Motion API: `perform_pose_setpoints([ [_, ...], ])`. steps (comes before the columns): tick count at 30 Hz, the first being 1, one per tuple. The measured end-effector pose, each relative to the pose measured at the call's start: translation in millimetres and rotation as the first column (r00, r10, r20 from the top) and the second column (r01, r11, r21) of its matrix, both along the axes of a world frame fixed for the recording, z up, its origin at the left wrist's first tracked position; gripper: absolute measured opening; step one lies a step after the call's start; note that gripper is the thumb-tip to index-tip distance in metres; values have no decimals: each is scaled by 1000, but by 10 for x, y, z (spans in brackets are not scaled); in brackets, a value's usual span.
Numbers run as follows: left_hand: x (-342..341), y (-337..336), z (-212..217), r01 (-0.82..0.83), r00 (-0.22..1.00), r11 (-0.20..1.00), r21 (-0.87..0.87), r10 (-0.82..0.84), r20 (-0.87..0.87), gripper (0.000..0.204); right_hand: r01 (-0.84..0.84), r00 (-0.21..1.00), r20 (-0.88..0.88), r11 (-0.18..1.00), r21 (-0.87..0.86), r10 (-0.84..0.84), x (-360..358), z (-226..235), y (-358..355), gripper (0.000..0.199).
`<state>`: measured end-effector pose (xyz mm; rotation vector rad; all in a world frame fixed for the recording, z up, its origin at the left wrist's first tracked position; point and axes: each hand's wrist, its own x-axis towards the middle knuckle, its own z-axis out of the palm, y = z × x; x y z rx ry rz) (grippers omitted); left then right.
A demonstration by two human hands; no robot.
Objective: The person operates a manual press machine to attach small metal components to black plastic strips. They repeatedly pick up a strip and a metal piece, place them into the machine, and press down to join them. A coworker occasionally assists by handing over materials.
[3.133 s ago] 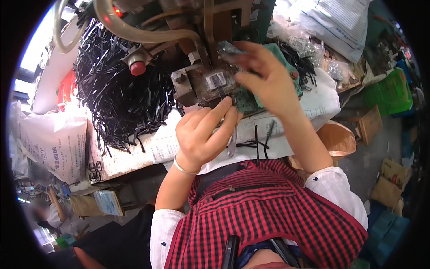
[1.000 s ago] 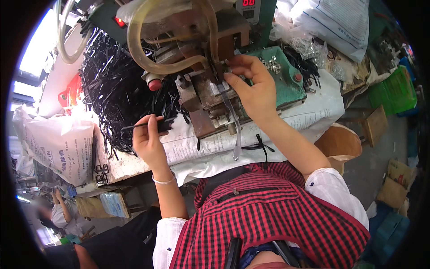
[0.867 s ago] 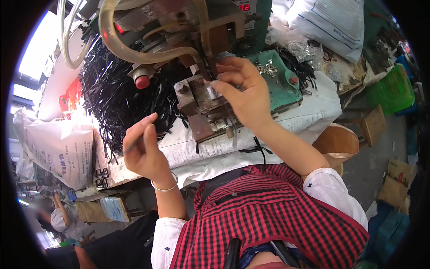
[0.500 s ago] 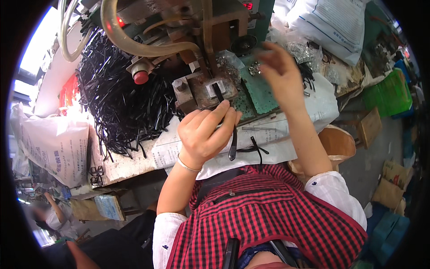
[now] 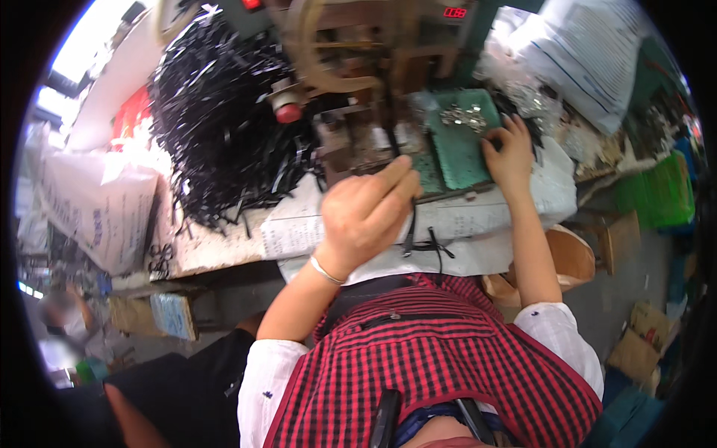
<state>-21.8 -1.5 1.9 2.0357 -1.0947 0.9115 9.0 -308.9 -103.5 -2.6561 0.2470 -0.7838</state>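
Note:
My left hand (image 5: 370,213) is closed on a thin black strap (image 5: 410,233). One end of it runs up into the die of a press (image 5: 385,82), and the other hangs below my fingers with a small tip that looks metallic. To the right, my right hand (image 5: 512,157) is raised beside a green tray (image 5: 455,168), thumb and fingers apart. I see nothing between those fingers. Small shiny metal pieces (image 5: 464,118) lie heaped in the tray's far part. The picture is blurred around the press.
A large heap of black straps (image 5: 224,112) covers the bench left of the press. A red push button (image 5: 287,112) sticks out near it. White sacks stand at far left (image 5: 101,209) and back right (image 5: 582,60). Loose straps (image 5: 433,246) lie on white sheeting in front.
My right hand has come down from above the metal pieces to the tray's right edge. The view has shifted; my left hand still grips the strap at the press.

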Motion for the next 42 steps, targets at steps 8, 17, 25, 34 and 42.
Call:
perform_pose_setpoints([
  [8,-318,872,-46,-426,901,900,-92,431,51,23,-60,991,130,940,337,17,-289,208,202,9],
  [17,791,1273,-727,-628,686,528,572,723,86,5,-175,984,146,755,632,106,92,265,512,17],
  [25,334,1589,-525,-587,445,608,534,794,-414,10,-57,965,260,956,288,-20,-605,154,159,13],
  [34,-22,1288,-6,-307,549,846,-437,-217,-807,36,-368,909,354,821,437,219,-504,806,678,14],
  [42,246,1107,-593,-495,823,830,-258,353,-444,7,-564,813,499,613,553,299,-7,835,1453,21],
])
